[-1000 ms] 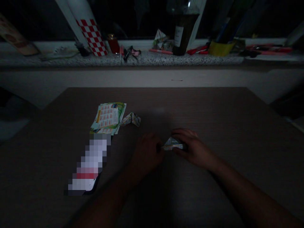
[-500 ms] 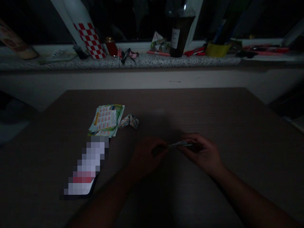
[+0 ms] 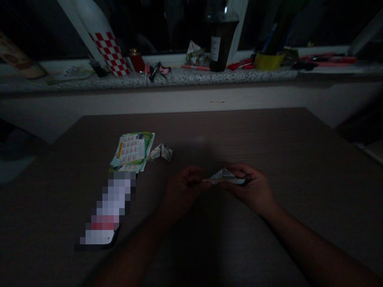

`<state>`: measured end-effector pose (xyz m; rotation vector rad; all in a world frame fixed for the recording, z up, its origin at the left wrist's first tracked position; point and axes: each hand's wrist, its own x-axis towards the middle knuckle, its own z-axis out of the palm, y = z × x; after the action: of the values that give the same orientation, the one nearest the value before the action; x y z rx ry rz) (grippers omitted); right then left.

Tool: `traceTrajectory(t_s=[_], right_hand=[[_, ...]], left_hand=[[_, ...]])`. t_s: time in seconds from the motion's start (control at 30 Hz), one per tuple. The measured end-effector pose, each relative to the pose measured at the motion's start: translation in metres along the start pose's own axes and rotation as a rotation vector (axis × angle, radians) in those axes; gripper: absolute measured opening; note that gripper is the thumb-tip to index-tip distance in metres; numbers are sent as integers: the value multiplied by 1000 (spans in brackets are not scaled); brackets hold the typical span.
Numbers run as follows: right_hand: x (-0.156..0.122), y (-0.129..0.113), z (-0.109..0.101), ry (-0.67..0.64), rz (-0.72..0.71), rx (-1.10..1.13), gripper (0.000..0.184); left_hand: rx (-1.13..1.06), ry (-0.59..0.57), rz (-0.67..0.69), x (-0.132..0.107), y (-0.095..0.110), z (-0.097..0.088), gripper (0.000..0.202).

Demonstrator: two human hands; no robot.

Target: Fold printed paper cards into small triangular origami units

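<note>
Over a dim desk (image 3: 269,135), a folded printed-paper triangle (image 3: 223,175), edge-on a moment ago, is now showing its peaked face, exposing folds, the right hand (image 3: 254,186) pinching it between thumb and fingers, the left hand (image 3: 181,193) touching its left tip, grip unclear.

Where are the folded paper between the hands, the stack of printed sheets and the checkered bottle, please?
Folded paper (image 3: 223,175): head view, on its triangular peak.
Stack of printed sheets (image 3: 131,151): head view, on its upper face.
Checkered bottle (image 3: 110,52): head view, on its red-and-white lower part.
</note>
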<state>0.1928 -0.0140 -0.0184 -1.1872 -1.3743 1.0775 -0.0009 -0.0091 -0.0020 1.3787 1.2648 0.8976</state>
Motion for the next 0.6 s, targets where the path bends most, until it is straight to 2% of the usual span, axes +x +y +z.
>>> traceTrajectory(t_s=[0.07,0.2,0.3,0.47,0.6], right_hand=[[1,-2,1,10,48,58,33],[3,-7,2,30,84,100,33],[3,-9,3,42,95,113,34],[2,-7,3,64,89,128,33],[3,-5,2,67,88,98,33]], left_hand=[[-90,-4,-22,0,-1,0,34],[-124,25,47,1,-5,1,13],[-139,26,57,1,-6,3,9],[-125,58,-7,1,-4,5,21],[-44,59,-5,-1,-4,6,21]])
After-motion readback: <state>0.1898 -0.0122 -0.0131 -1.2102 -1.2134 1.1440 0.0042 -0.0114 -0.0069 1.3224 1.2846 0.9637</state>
